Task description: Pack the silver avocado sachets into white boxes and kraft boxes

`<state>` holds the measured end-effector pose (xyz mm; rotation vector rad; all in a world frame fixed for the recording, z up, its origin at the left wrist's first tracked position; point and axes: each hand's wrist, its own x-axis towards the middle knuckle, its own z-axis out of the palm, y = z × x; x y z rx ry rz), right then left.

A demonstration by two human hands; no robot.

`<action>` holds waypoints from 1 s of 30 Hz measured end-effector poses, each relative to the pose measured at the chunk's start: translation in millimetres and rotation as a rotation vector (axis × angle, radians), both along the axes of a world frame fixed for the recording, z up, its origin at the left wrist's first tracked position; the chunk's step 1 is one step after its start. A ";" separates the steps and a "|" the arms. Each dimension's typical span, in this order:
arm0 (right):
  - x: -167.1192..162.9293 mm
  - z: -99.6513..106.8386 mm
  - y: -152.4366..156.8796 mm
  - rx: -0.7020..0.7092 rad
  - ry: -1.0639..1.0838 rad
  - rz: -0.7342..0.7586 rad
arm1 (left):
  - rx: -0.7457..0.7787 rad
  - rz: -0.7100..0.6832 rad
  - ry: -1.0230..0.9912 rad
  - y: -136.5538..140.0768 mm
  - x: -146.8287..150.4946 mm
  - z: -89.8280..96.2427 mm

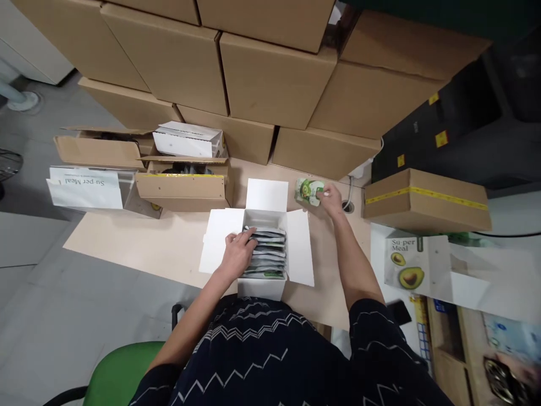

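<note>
A white carton [261, 288] stands with its flaps folded out on the desk in front of me. Inside it, several flat pouches [266, 256] stand on edge in a row, with a gap at the far end. My left hand [239, 254] reaches over the carton's left side, its fingers stretched out and touching the far pouches. Beyond the carton to the right, my right hand [331, 199] pinches one end of a green and white pouch [307, 192]. That pouch is just above or on the desk; I cannot tell which.
Large brown cartons [274, 79] are stacked along the back. Open boxes with goods [181, 189] sit at the left. A taped brown box [426, 200] stands at the right, near a white box with avocado pictures [416, 265]. A green chair [122, 372] is at lower left.
</note>
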<state>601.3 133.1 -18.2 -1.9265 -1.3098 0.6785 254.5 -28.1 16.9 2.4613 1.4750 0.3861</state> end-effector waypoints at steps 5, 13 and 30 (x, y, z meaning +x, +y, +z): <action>-10.4 102.4 -54.6 0.443 -0.029 0.117 | 0.009 -0.005 0.030 1.1 1.0 -2.8; -113.3 162.5 -108.8 0.238 -0.440 0.729 | 0.031 -0.010 0.036 1.6 1.3 -8.1; -157.4 63.3 -69.4 -0.213 -0.476 0.848 | 0.034 -0.011 -0.107 -2.1 -1.0 -7.5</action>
